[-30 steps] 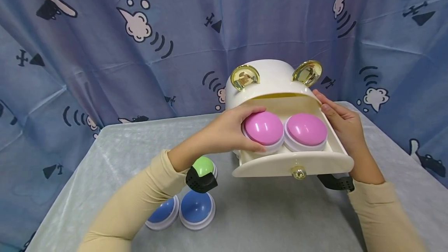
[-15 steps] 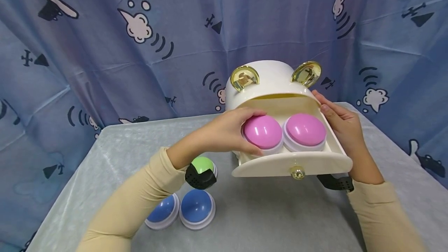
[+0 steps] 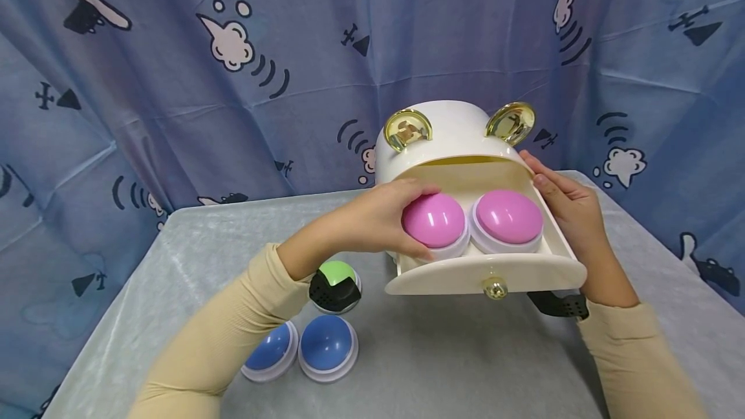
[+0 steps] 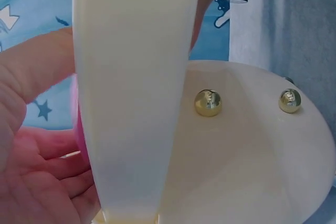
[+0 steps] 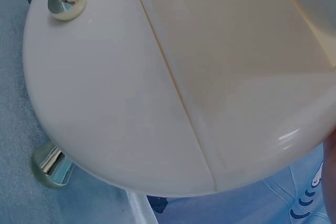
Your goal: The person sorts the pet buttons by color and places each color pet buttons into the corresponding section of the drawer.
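**Left hand [image 3: 375, 220] grasps pink dome in drawer**

Thumb and fingers close around the left pink dome [image 3: 434, 220] inside the pulled-out drawer [image 3: 442, 278], the right pink dome [image 3: 509, 216] just beside it. The right hand [image 3: 570, 212] grips the white box [image 3: 451, 131] at its right side. Two blue domes [image 3: 326, 343] and a green dome [image 3: 337, 273], partly hidden behind a black wrist strap [image 3: 334, 294], rest on the grey table [image 3: 465, 354] before a blue curtain [image 3: 302, 121].
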### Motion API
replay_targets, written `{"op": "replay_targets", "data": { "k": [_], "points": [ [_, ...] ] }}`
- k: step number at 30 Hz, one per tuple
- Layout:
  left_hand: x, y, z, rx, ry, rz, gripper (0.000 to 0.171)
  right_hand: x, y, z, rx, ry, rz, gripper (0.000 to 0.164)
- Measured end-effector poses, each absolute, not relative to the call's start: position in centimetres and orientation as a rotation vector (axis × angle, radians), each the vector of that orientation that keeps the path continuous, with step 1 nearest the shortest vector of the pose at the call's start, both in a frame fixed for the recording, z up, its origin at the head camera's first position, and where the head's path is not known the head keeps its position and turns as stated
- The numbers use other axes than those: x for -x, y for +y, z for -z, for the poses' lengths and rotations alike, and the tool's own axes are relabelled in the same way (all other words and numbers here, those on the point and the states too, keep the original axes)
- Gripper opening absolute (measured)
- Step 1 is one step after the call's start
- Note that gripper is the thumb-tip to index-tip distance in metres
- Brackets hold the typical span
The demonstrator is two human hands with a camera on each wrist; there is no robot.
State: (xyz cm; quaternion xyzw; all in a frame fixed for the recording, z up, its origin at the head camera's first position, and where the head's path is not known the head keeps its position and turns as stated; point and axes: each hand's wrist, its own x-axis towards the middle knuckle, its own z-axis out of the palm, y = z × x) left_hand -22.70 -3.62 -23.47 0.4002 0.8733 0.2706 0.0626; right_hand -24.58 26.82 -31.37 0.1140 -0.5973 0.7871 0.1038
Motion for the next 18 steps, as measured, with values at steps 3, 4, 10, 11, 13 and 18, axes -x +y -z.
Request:
{"op": "replay_targets", "data": {
  "k": [3,4,10,11,13,18],
  "points": [
    [22.8,-3.5,23.4,-1.22,2.649,-0.79,0.082,24.6,26.9,31.5,-0.35,-1.754,-2.322,0.041],
    [22.8,-3.5,23.5,-1.222,2.652,-0.786,0.083,24.7,27.0,31.5,-0.351,-1.755,-2.319,0.041],
    [23.0,-3.7,23.6,-1.237,2.628,-0.815,0.088,24.7,27.0,31.6,-0.338,-1.755,-2.33,0.039],
    [23.1,-3.7,23.6,-1.225,2.623,-0.837,0.087,24.7,27.0,31.6,-0.336,-1.756,-2.33,0.039],
    [23.0,-4.0,23.6,-1.192,2.622,-0.893,0.083,24.6,27.0,31.6,-0.339,-1.751,-2.342,0.038],
    [21.6,-4.6,22.8,-1.072,2.634,-1.156,0.072,24.6,26.9,31.5,-0.329,-1.774,-2.309,0.036]
  ]
}}
